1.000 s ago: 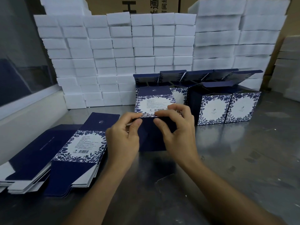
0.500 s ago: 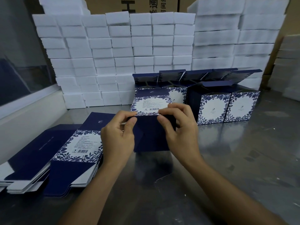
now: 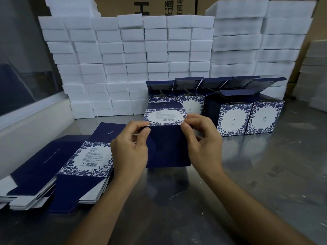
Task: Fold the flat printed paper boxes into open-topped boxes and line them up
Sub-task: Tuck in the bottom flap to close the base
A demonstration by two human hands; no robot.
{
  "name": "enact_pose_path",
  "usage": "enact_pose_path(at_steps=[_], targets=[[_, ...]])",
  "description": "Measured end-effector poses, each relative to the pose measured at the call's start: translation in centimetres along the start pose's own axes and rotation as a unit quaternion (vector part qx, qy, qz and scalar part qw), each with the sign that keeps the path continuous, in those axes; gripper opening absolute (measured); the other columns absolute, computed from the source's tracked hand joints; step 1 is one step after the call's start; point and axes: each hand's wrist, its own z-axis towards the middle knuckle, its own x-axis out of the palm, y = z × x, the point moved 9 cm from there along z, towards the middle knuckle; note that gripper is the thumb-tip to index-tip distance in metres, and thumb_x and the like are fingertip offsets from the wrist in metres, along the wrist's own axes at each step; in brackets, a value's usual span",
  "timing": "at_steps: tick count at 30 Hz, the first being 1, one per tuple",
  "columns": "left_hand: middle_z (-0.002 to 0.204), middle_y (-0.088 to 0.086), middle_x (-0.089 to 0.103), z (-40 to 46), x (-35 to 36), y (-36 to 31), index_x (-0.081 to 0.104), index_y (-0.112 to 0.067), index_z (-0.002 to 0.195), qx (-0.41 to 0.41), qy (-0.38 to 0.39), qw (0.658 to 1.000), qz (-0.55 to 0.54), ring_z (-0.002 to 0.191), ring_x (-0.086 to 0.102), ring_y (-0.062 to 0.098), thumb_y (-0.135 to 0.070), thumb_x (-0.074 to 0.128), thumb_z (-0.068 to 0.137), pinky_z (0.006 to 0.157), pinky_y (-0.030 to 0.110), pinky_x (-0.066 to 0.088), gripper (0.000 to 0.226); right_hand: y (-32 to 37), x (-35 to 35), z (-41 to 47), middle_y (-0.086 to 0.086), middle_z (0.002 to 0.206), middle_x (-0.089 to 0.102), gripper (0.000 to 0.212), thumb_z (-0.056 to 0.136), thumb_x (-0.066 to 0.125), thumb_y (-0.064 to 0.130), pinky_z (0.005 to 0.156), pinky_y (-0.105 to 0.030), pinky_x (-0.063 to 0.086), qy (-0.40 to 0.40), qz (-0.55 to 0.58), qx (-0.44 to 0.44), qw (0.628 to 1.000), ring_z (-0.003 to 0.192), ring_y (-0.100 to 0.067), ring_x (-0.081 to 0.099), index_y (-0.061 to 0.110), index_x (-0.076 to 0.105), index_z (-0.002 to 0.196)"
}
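Between my hands stands a navy box (image 3: 166,144) with a white floral barcode panel on top, resting on the steel table (image 3: 265,174). My left hand (image 3: 130,149) pinches its upper left edge with thumb and fingers. My right hand (image 3: 203,144) grips the upper right edge the same way. Behind it, several folded boxes (image 3: 247,117) with blue floral fronts stand in rows, their lid flaps up. To my left lies a stack of flat printed boxes (image 3: 85,160), and a second flat stack (image 3: 31,175) sits farther left.
White foam blocks (image 3: 134,64) are stacked into a wall along the back of the table, taller at the right. Brown cartons rise behind them. A pale ledge and window run along the left side. More white stacks (image 3: 316,68) stand at the far right.
The box has grown squarer between my hands and its navy face now stands taller. Both hands shifted slightly on its top edge. The rows behind are unchanged.
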Motion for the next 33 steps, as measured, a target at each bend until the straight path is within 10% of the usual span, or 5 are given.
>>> enact_pose_path(at_steps=[7,15,19,24,33], targets=[[0.086,-0.025,0.067,-0.1,-0.1,-0.1,0.069,-0.029,0.097,-0.010,0.002,1.000,-0.011,0.082,0.064,-0.005,-0.015,0.065,0.094,0.073,0.006,0.047,0.015,-0.2,-0.2,0.1,0.001,0.098,0.067,0.026,0.089,0.072,0.008,0.074,-0.011,0.048,-0.006,-0.008,-0.003,1.000,0.095,-0.011,0.065,0.032,0.064,0.083],[0.106,-0.018,0.069,-0.8,0.9,2.1,0.065,-0.031,0.117,-0.107,0.020,0.990,-0.094,0.096,0.064,-0.006,-0.020,0.076,0.086,0.076,0.013,0.053,0.035,-4.0,0.9,-1.1,0.001,0.114,0.073,0.040,0.087,0.075,0.015,0.081,-0.013,0.054,0.003,0.106,0.188,0.976,0.098,0.003,0.069,0.008,0.066,0.126],[0.131,-0.010,0.062,-1.1,1.2,2.7,0.049,-0.031,0.143,-0.109,0.047,0.989,-0.092,0.115,0.060,0.000,-0.017,0.077,0.084,0.090,0.023,0.056,0.067,-3.4,2.3,-1.6,0.009,0.125,0.068,0.052,0.089,0.072,0.005,0.091,-0.021,0.055,0.063,0.122,0.174,0.975,0.109,0.000,0.067,0.013,0.057,0.138],[0.118,-0.030,0.062,-1.0,2.0,2.1,0.033,-0.049,0.144,-0.098,0.093,0.982,-0.131,0.104,0.063,-0.010,-0.003,0.075,0.084,0.073,0.010,0.053,0.087,-2.8,2.8,-1.6,0.014,0.133,0.063,0.072,0.087,0.075,0.004,0.091,-0.026,0.056,0.112,0.106,0.139,0.978,0.122,-0.002,0.059,0.045,0.042,0.135],[0.119,-0.029,0.056,-0.9,2.0,0.8,0.031,-0.055,0.136,-0.050,0.084,0.991,-0.095,0.099,0.059,-0.015,-0.004,0.078,0.081,0.070,0.003,0.047,0.088,-2.8,2.4,-1.1,0.036,0.114,0.065,0.083,0.088,0.071,-0.002,0.088,-0.029,0.058,0.128,0.057,0.115,0.983,0.114,-0.006,0.064,0.031,0.032,0.153]])
